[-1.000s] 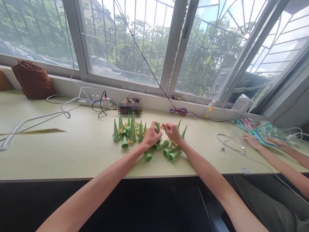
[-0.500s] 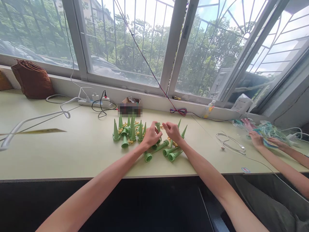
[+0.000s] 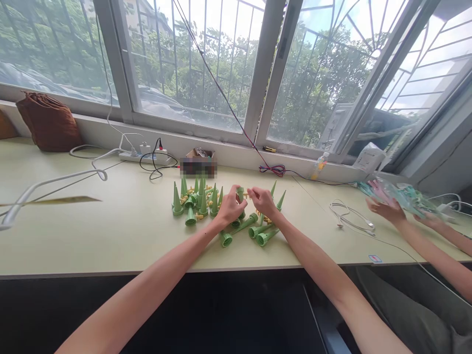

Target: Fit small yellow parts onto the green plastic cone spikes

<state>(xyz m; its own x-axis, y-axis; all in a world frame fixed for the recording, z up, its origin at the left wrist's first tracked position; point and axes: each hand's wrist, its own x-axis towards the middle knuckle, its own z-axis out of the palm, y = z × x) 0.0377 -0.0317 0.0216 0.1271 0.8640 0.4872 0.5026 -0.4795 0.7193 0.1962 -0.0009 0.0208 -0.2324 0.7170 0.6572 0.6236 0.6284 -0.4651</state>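
Observation:
My left hand is closed around a green plastic watering spike, its capped end up. Just to the right, my right hand pinches a small yellow valve against the side of that spike; the fingertips partly hide it. On the table to the left stand several green spikes, points upward, with small yellow valves among them. In front of my hands several more spikes lie on their sides, one with its open end facing me. Two upright spikes show behind my right hand.
A co-worker's hands handle clear plastic bags at the right. A coiled white cable lies between us. Along the window are a power strip, a small box, a bundled cord and a bottle.
My hands stay nearly in place, with the spike in my left hand turned slightly. The co-worker's nearer hand has moved left and spread its fingers.

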